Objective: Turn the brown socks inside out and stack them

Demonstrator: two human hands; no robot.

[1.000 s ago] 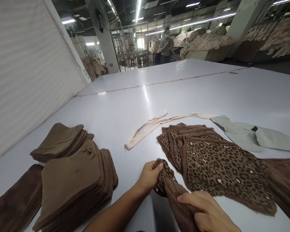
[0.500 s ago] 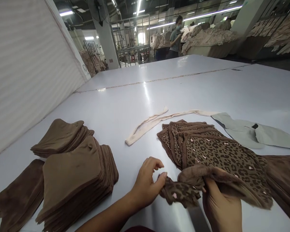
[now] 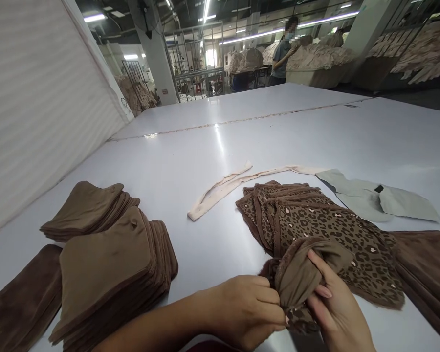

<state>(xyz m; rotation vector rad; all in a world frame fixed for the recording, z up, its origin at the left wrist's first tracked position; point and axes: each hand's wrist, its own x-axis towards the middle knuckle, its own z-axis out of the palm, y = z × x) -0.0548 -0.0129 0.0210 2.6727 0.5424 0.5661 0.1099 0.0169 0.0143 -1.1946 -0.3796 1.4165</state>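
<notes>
Both my hands grip one small fabric piece [image 3: 300, 274] near the front edge of the table; it is brown on its outer face with a leopard print showing at its lower edge. My left hand [image 3: 247, 310] pinches its left side with closed fingers. On its right side my right hand [image 3: 339, 313] holds it, thumb pressed on top. Just behind lies a fanned stack of leopard-print pieces [image 3: 315, 225].
Stacks of plain brown pieces [image 3: 110, 259] lie at the left on the white table [image 3: 242, 132]. A beige strip [image 3: 234, 186] and a grey-green cut piece [image 3: 374, 198] lie further back, dark brown fabric [image 3: 425, 264] at right. A person [image 3: 284, 51] stands far behind.
The piece has been turned so its plain brown side faces out. My left hand moved right and closed on it; the right hand shifted its grip. The far person walked right.
</notes>
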